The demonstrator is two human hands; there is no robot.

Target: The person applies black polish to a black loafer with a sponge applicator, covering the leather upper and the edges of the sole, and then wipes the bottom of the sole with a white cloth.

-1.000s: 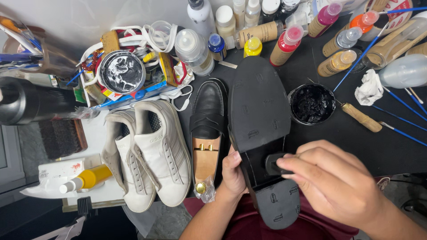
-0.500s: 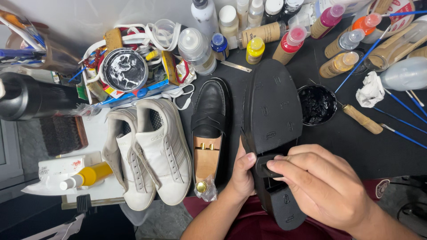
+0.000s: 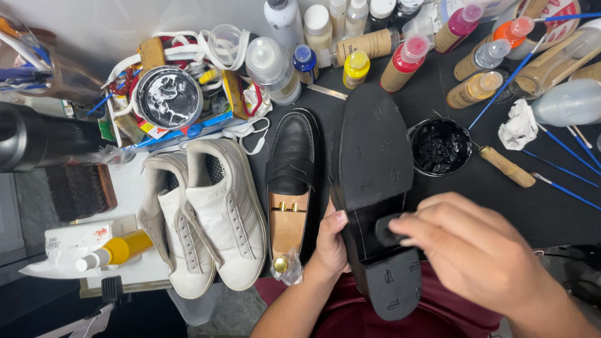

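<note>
From my feed I see a black tabletop (image 3: pixel 551 213) filling the right side, evenly lit with soft shadows. A pale wall (image 3: pixel 94 25) runs along its far edge at upper left. At lower left, a white shelf (image 3: pixel 131 269) sits beside grey speckled floor (image 3: pixel 231 313).

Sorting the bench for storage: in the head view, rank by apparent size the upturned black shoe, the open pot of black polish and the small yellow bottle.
1. Upturned black shoe, though held nearest the camera.
2. Pot of black polish.
3. Yellow bottle.
</note>
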